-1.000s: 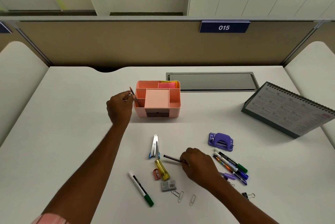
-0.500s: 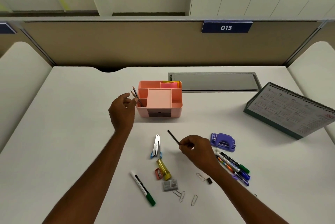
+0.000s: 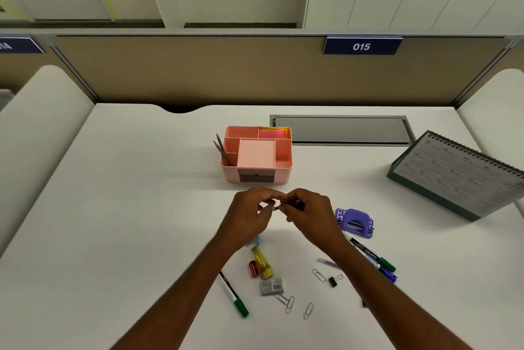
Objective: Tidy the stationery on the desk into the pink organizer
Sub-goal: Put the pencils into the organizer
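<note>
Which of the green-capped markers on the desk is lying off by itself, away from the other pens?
The white marker with the green cap near the left forearm, lying alone. The other green-capped marker lies bundled with the blue pens on the right, below the purple hole punch.

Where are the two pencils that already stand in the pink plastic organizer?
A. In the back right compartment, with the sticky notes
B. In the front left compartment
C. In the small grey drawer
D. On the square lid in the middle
B: the two pencils lean out of the front left compartment of the pink plastic organizer.
</note>
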Action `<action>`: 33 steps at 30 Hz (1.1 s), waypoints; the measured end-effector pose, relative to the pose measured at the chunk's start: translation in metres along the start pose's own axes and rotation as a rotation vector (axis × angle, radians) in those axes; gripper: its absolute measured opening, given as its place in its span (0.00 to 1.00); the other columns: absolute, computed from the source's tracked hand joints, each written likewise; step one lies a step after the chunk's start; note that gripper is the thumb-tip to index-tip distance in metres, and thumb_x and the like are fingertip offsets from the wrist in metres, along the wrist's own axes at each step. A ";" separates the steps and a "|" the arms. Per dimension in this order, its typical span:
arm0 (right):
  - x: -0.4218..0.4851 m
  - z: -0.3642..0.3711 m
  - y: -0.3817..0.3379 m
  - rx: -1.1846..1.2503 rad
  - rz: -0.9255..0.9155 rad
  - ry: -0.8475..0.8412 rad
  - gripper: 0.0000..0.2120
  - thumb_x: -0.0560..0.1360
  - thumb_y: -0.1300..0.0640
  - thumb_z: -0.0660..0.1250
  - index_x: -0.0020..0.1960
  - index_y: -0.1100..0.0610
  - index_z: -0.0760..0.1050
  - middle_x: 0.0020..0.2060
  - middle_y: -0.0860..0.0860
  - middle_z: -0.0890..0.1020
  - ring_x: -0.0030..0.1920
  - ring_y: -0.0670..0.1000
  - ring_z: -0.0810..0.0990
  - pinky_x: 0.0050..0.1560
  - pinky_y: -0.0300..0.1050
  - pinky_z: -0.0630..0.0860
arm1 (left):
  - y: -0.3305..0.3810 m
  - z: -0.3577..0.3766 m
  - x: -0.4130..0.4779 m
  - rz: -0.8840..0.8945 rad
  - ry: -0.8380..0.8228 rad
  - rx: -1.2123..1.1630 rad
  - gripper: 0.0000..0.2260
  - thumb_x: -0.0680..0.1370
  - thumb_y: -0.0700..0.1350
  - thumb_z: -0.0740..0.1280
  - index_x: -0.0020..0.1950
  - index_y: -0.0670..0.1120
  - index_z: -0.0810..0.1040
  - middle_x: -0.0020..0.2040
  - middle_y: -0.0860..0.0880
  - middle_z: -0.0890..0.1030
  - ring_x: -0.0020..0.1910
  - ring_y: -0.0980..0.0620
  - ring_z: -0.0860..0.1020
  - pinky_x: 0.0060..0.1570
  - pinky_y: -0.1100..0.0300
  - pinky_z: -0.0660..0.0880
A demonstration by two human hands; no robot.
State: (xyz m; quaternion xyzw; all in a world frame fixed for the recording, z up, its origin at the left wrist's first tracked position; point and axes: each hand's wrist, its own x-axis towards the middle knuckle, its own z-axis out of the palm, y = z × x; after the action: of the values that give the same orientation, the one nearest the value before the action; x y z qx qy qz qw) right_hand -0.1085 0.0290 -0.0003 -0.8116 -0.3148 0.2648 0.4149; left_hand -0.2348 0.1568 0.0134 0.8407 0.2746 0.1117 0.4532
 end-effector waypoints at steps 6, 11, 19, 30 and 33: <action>0.001 -0.003 -0.018 0.094 0.012 0.015 0.03 0.77 0.58 0.75 0.50 0.54 0.82 0.36 0.47 0.86 0.37 0.44 0.86 0.41 0.37 0.81 | -0.003 0.000 0.001 0.028 0.036 -0.015 0.18 0.76 0.45 0.78 0.65 0.51 0.83 0.55 0.55 0.87 0.53 0.58 0.84 0.55 0.64 0.81; 0.002 -0.003 -0.028 0.129 -0.023 0.033 0.04 0.77 0.57 0.75 0.49 0.52 0.81 0.36 0.46 0.86 0.36 0.44 0.85 0.40 0.35 0.81 | -0.004 -0.002 0.000 0.043 0.130 -0.037 0.17 0.74 0.46 0.79 0.63 0.52 0.85 0.50 0.55 0.88 0.48 0.61 0.84 0.49 0.71 0.80; 0.003 -0.002 -0.033 0.197 -0.030 0.057 0.07 0.78 0.57 0.73 0.55 0.52 0.80 0.39 0.47 0.86 0.40 0.43 0.86 0.41 0.35 0.82 | -0.004 -0.010 0.004 0.040 0.259 -0.047 0.12 0.77 0.45 0.77 0.60 0.47 0.86 0.48 0.55 0.86 0.44 0.63 0.83 0.45 0.76 0.77; -0.018 -0.004 0.005 0.238 0.106 0.010 0.05 0.79 0.63 0.70 0.50 0.54 0.82 0.39 0.50 0.87 0.39 0.50 0.86 0.40 0.42 0.84 | -0.024 -0.083 0.051 -0.083 0.759 -0.120 0.09 0.78 0.50 0.74 0.52 0.45 0.86 0.43 0.51 0.88 0.41 0.54 0.86 0.45 0.56 0.84; -0.023 -0.004 0.013 0.224 0.131 -0.005 0.04 0.79 0.62 0.70 0.50 0.54 0.82 0.39 0.51 0.87 0.39 0.50 0.87 0.40 0.40 0.83 | -0.036 -0.092 0.067 -0.130 0.805 -0.055 0.10 0.77 0.52 0.74 0.50 0.46 0.86 0.42 0.51 0.88 0.41 0.52 0.86 0.47 0.55 0.82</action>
State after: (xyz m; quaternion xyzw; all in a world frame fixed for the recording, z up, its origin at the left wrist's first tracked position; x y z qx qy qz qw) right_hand -0.1169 0.0038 -0.0053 -0.7783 -0.2305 0.3269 0.4841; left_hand -0.2325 0.2751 0.0316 0.6982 0.4795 0.4103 0.3381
